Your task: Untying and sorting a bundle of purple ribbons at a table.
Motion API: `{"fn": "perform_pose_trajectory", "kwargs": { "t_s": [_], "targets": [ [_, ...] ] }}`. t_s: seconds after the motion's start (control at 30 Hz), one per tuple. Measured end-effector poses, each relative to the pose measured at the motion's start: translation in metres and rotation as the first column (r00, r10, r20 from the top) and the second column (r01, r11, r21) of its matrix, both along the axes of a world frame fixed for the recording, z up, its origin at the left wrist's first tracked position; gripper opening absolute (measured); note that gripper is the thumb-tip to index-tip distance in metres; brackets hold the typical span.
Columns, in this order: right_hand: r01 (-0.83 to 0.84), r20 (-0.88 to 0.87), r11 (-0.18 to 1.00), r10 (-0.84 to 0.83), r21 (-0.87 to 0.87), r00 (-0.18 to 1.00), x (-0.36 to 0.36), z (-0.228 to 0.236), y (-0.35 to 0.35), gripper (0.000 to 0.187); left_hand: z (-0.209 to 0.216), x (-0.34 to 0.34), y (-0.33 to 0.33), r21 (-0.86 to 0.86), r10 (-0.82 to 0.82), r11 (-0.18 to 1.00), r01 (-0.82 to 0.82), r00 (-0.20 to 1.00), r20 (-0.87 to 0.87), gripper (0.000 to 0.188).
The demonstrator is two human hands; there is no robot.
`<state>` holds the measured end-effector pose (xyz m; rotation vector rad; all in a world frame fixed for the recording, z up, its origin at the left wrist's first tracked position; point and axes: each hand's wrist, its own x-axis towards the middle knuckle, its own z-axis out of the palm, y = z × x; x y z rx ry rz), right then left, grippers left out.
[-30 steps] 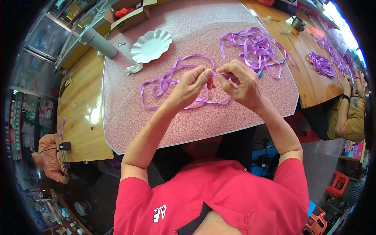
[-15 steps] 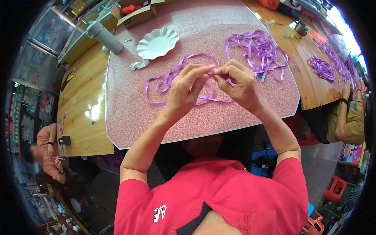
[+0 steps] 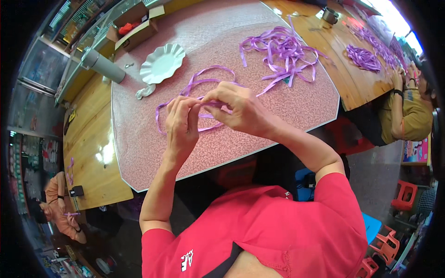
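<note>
Both hands meet above the pink speckled table mat, pinching a thin purple ribbon [image 3: 211,68]. My left hand [image 3: 182,119] is closed, its thumb and fingertips together on the ribbon. Right beside it, my right hand [image 3: 235,107] is closed too, fingertips touching or nearly touching those of the left. The exact bit of ribbon between the fingertips is mostly hidden. Loose loops of it lie on the mat under and behind my hands. Farther right rests a tangled heap of purple ribbon [image 3: 282,48], with a strand running toward my right hand.
A pale scalloped plate [image 3: 162,63] sits at the back left, near a crumpled white wrapper [image 3: 145,91] and a grey flask [image 3: 103,65]. Behind is an open cardboard box [image 3: 136,34]. Co-workers sit left and right; a metal mug [image 3: 330,15] and ribbon bundle [image 3: 363,58] are at right.
The view has shifted, so the table things sit farther left in the picture. My hands stay pinched together, now lower and left in the view; the ribbon's strand to the heap is drawn straighter.
</note>
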<state>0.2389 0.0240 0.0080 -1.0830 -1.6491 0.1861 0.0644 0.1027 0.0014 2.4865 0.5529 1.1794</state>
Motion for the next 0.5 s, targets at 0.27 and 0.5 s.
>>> {"fn": "perform_pose_trajectory", "kwargs": {
  "t_s": [0.27,0.5],
  "targets": [
    [-0.017,0.090,1.000,0.018,-0.012,0.996,-0.004,-0.007,0.001,0.013,-0.017,-0.018,-0.003,-0.367,-0.085,0.926,0.087,0.996,0.024,0.008],
    [-0.174,-0.108,0.981,0.165,-0.087,0.980,0.013,-0.006,0.001,0.012,-0.014,-0.024,-0.009,-0.792,-0.148,0.471,0.388,0.920,0.363,0.008]
  ]
}}
